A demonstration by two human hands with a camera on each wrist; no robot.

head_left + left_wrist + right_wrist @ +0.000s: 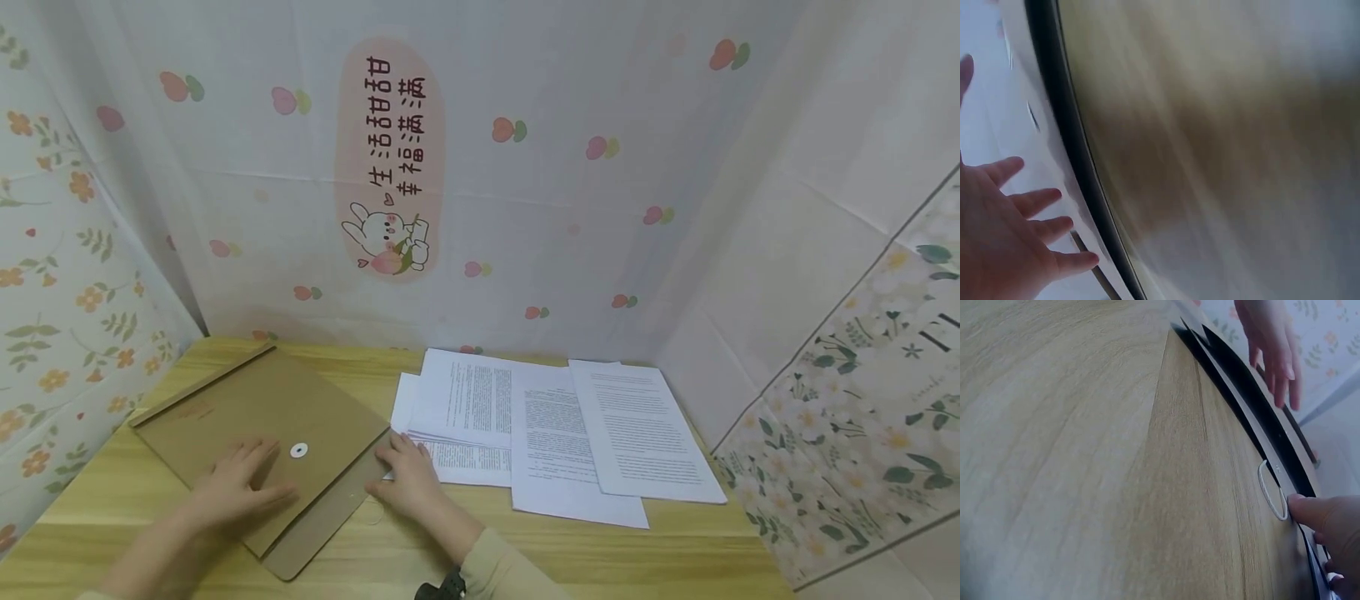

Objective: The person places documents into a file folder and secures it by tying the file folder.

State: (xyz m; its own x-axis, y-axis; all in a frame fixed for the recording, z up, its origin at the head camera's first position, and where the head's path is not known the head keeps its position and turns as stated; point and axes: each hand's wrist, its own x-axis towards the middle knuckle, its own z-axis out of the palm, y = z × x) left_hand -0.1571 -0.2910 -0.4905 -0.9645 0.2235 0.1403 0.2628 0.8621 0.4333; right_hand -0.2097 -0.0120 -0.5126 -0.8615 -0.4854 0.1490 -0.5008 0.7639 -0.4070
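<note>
A brown kraft document envelope (262, 396) lies askew on the left of the table. It bears a white round button (299, 450), and its flap (322, 521) is folded out toward the near side. Over the envelope, my left hand (234, 493) spreads its fingers and holds nothing; the right wrist view shows it raised above the surface. My right hand (411, 482) pinches the flap's right end, its thumb (1310, 511) at the near edge and the other fingers partly hidden beyond. Beside that thumb hangs a thin white string loop (1262, 481).
Printed sheets (465, 400) lie just right of the envelope, partly overlapping. More printed sheets (555, 450) and a further stack (645, 433) extend to the table's right side. A patterned curtain (570, 208) stands behind the wood-grain table (450, 575).
</note>
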